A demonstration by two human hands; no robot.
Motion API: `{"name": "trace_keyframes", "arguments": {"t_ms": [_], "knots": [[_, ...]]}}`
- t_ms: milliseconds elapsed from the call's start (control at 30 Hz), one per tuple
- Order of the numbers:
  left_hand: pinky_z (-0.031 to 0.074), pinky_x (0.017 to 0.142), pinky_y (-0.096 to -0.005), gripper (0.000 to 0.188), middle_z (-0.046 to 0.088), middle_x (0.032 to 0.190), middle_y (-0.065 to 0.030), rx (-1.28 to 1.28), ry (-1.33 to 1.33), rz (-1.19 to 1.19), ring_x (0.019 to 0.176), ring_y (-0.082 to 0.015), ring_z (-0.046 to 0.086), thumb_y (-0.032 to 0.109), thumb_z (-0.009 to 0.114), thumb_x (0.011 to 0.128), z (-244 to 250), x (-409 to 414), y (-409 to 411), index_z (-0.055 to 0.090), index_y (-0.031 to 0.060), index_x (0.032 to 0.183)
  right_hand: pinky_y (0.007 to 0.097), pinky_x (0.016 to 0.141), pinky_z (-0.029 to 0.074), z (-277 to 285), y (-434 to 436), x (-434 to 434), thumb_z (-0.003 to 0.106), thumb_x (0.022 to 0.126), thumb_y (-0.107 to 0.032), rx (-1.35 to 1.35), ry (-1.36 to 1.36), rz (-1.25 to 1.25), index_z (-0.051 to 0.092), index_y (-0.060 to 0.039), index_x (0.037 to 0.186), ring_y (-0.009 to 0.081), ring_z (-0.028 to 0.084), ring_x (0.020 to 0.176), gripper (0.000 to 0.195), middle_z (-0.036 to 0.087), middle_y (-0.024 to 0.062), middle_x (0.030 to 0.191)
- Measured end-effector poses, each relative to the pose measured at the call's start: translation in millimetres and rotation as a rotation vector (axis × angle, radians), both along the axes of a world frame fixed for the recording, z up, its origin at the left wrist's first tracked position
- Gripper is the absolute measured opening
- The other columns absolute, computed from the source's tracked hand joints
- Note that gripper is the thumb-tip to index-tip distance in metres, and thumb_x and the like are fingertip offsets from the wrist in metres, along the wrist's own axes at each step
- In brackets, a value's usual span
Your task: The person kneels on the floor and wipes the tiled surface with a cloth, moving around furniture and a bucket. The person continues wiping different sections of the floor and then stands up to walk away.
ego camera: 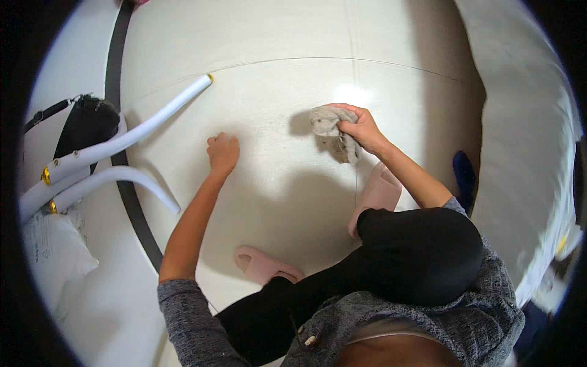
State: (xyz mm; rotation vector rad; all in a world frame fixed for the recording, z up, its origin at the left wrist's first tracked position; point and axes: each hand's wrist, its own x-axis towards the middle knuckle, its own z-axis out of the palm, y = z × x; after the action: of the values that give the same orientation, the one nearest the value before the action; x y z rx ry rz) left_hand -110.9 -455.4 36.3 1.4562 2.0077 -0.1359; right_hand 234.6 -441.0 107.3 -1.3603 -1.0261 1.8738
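My right hand (362, 126) grips a crumpled grey-beige cloth (335, 121), part of which hangs below the fingers. The cloth casts a shadow on the pale floor (275, 183). My left hand (223, 151) is over the floor to the left, its fingers bent and no object visible in it; whether it touches the floor cannot be told. Small dark specks of dirt (285, 137) lie on the floor between my hands. A pink slipper (377, 188) is on the floor below my right hand, and another pink slipper (263, 265) is nearer me.
White curved tubes with gold ends (133, 133) reach over the floor at left. Beside them are a black bag (87, 121) and a white plastic bag (59, 247). A dark baseboard (130, 197) runs down the left. On the right stand a fabric-covered edge (513, 137) and a dark blue slipper (464, 174).
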Motion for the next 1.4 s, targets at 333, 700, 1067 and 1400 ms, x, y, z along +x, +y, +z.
{"name": "trace_keyframes", "arguments": {"t_ms": [333,700,1067,1400], "knots": [[0.042,0.093,-0.0423,0.056,0.045,0.122,-0.0287,0.31,-0.268,-0.039,0.11,-0.0386,0.05,0.022,0.053,0.085,63.8,42.7,37.6,0.038,-0.0055,0.131,0.028,0.07,0.052,99.1,-55.2,-36.5,0.053,0.076,-0.003,-0.028,-0.064,-0.184,0.053,0.0034,0.121,0.0123,0.058,0.076,0.046,0.061,0.0092,0.094],[0.04,0.096,-0.0413,0.052,0.042,0.128,-0.0248,0.489,-0.548,-0.166,0.115,-0.0357,0.048,0.019,0.053,0.087,86.5,112.4,21.7,0.039,-0.0023,0.132,0.0264,0.069,0.055,135.6,-156.4,-18.7,0.058,0.078,-0.008,-0.005,-0.279,-0.337,0.054,0.0,0.121,0.0124,0.061,0.077,0.044,0.063,0.0089,0.095],[0.041,0.093,-0.0388,0.047,0.046,0.122,-0.0212,0.315,-0.312,-0.374,0.107,-0.0327,0.052,0.01,0.05,0.088,116.0,44.2,-46.0,0.04,-0.0016,0.132,0.0297,0.08,0.051,37.8,-186.0,68.2,0.059,0.079,-0.008,0.053,-0.005,-0.977,0.055,-0.0013,0.121,0.0156,0.06,0.09,0.043,0.062,0.0077,0.106],[0.039,0.094,-0.0383,0.043,0.046,0.12,-0.021,0.132,-0.419,-0.695,0.107,-0.0343,0.048,0.008,0.049,0.088,112.6,109.4,-86.2,0.041,-0.0043,0.129,0.04,0.097,0.039,-85.1,-287.8,339.2,0.062,0.079,-0.012,0.134,-1.363,-1.386,0.049,0.0024,0.128,0.0336,0.05,0.113,0.053,0.054,0.0228,0.123]]}}
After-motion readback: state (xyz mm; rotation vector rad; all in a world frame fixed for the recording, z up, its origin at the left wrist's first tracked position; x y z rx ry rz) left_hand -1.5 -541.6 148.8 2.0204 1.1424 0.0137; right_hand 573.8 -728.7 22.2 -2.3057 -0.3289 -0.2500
